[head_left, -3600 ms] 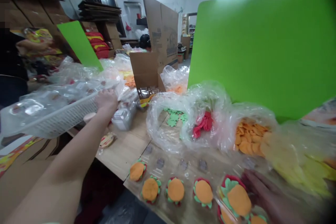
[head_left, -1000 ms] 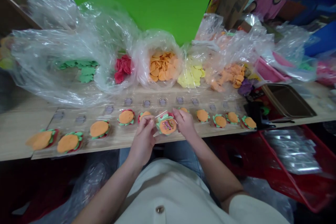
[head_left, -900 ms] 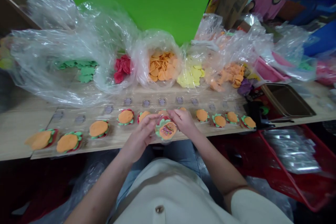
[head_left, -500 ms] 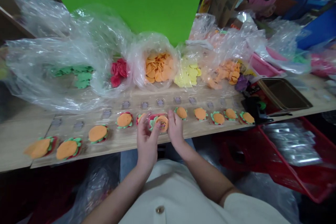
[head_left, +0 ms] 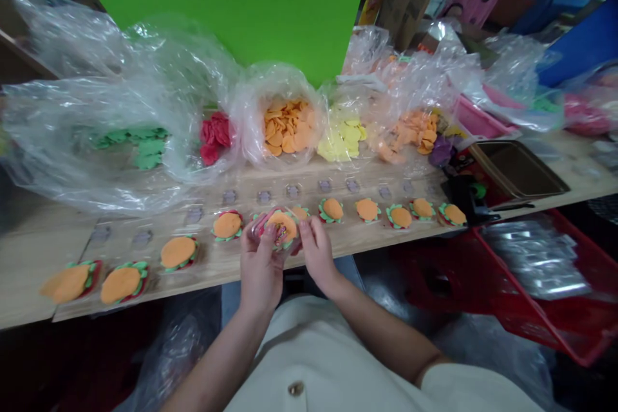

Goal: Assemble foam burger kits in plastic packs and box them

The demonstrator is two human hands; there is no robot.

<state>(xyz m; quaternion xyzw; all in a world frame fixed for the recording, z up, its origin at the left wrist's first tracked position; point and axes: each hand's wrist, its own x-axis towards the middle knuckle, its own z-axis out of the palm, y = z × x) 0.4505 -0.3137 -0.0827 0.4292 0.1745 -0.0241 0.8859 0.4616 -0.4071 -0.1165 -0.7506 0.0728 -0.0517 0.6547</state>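
Note:
A toy burger (head_left: 284, 226) of orange, green and red layers, with a small printed patch on top, sits in a clear plastic clamshell pack above the table's front edge. My left hand (head_left: 263, 267) grips this pack from the left, its thumb lying over the top. On the other side, my right hand (head_left: 317, 254) has its fingers closed at the pack's right edge. Behind the pack, part of another orange bun (head_left: 300, 212) shows. More burgers in clear packs lie in a row to both sides, among them an orange-topped one (head_left: 228, 225) and another (head_left: 331, 208).
Behind the row, clear bags hold green pieces (head_left: 149, 147), red pieces (head_left: 215, 136), orange discs (head_left: 287, 125) and yellow pieces (head_left: 345, 140). At right are a brown tray (head_left: 524, 170) and a red crate (head_left: 535, 309) with clear plastic packs. A green panel (head_left: 222, 6) stands behind.
The held pack has moved slightly left and is tilted now. My left hand has shifted left with it; my right hand has come lower and left along its edge.

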